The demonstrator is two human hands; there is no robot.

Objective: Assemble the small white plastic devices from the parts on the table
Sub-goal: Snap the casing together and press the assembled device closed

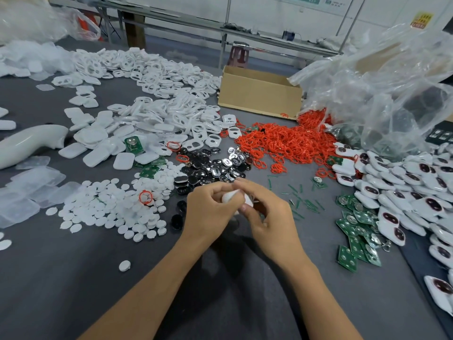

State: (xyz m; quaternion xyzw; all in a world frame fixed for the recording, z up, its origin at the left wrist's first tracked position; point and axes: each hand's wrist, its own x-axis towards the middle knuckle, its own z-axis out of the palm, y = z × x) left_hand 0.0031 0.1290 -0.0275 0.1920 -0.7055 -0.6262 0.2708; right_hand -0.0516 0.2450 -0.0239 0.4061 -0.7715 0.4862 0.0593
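Both hands meet over the middle of the grey table point(73, 278). My left hand point(208, 212) and my right hand point(267, 214) together grip one small white device point(231, 196), mostly hidden by the fingers. Parts lie around them: white round discs point(107, 212), black and silver button pieces point(210, 165), red rubber rings point(286, 143), green circuit boards point(355, 231), white frames point(157, 77), white back covers point(98, 143). Finished white devices point(411, 192) are heaped at the right.
An open cardboard box point(259, 94) stands behind the red rings. Crumpled clear plastic bags point(382, 89) rise at the right. Clear plastic trays point(27, 192) lie at the left edge, beside a white curved object point(27, 143). Green pins point(299, 200) are scattered near my right hand.
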